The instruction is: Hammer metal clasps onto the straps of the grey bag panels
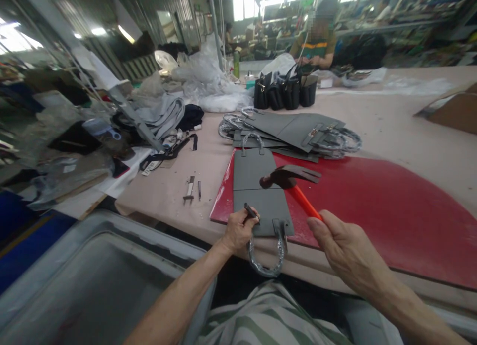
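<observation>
Left hand [238, 231] is gripping a punch [251, 210] at the grey panel [255, 171], right hand [346, 245] a hammer [292, 175] above it; far handle [252, 135] is appearing attached, near handle [269, 272] seemingly unfinished.

Got my grey bag panel [257, 198] lying flat, clear-wrapped handles at both ends. I'm pinching a slanted dark metal tool [250, 209] over it, orange-handled claw hammer [286, 176] held up.

One hammer [292, 182]; one red board [376, 201]; four black bags [291, 94].
</observation>
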`<action>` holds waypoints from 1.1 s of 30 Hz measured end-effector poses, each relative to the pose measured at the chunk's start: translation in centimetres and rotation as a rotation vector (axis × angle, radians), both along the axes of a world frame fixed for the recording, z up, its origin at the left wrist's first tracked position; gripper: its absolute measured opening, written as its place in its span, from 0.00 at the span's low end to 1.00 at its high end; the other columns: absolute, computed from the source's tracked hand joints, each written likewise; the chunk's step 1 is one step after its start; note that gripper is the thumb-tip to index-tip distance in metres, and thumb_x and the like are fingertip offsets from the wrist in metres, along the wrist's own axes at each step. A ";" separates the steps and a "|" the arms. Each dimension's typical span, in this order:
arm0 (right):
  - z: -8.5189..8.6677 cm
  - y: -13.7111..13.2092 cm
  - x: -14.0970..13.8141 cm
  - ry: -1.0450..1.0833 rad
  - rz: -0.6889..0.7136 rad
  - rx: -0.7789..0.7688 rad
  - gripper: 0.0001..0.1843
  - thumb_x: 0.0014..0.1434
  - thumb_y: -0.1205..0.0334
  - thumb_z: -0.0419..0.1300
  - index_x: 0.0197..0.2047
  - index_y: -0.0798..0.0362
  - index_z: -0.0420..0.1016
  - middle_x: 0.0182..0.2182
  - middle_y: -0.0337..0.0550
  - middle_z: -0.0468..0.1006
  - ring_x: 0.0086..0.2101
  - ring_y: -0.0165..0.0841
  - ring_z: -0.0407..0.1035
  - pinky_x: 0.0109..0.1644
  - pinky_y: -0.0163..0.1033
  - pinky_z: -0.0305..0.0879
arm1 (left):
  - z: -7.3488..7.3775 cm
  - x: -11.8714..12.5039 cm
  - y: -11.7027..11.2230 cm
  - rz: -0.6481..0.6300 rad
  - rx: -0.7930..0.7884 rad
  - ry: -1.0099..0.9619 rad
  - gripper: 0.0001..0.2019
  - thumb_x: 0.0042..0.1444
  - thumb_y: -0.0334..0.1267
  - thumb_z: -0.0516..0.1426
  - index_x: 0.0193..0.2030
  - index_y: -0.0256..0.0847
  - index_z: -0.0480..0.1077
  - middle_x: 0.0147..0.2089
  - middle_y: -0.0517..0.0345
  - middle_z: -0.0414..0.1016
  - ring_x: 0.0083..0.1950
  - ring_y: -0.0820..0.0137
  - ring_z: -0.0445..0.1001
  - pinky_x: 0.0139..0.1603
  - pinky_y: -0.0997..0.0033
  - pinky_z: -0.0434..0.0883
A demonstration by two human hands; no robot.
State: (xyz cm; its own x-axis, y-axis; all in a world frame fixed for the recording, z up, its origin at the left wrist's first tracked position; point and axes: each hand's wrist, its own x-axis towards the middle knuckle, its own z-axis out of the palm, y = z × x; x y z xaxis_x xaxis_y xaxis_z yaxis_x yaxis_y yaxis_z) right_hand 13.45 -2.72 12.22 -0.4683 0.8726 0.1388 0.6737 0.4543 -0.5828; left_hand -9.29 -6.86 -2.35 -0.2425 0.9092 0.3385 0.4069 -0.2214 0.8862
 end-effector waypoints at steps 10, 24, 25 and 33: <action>-2.9 -0.7 1.8 0.052 -0.064 -0.152 0.20 0.65 0.45 0.45 0.24 0.46 0.56 0.15 0.33 0.59 0.17 0.31 0.54 0.24 0.37 0.47 | 0.1 0.0 0.0 -0.008 0.020 0.119 0.05 0.58 0.30 0.56 0.39 0.40 0.73 0.35 0.56 0.80 0.37 0.69 0.79 0.40 0.72 0.74; -2.9 -0.9 2.1 0.066 -0.077 -0.179 0.20 0.63 0.44 0.47 0.24 0.46 0.55 0.15 0.33 0.58 0.17 0.30 0.54 0.23 0.37 0.46 | 0.2 -0.1 0.2 -0.075 0.099 0.363 0.04 0.60 0.31 0.55 0.40 0.40 0.70 0.36 0.54 0.79 0.37 0.67 0.79 0.40 0.70 0.74; -2.9 -0.9 2.1 0.068 -0.074 -0.173 0.21 0.64 0.44 0.47 0.24 0.46 0.55 0.15 0.32 0.58 0.17 0.30 0.53 0.23 0.37 0.46 | 0.1 -0.1 0.2 -0.083 0.104 0.382 0.04 0.60 0.31 0.55 0.41 0.40 0.70 0.36 0.54 0.79 0.37 0.67 0.79 0.40 0.70 0.75; -3.1 -1.2 1.8 0.053 -0.044 -0.192 0.20 0.64 0.45 0.45 0.25 0.46 0.56 0.15 0.32 0.59 0.17 0.31 0.53 0.24 0.37 0.45 | 0.1 0.1 -0.1 -0.073 0.098 0.413 0.04 0.61 0.31 0.54 0.42 0.40 0.69 0.37 0.53 0.78 0.37 0.66 0.79 0.40 0.70 0.75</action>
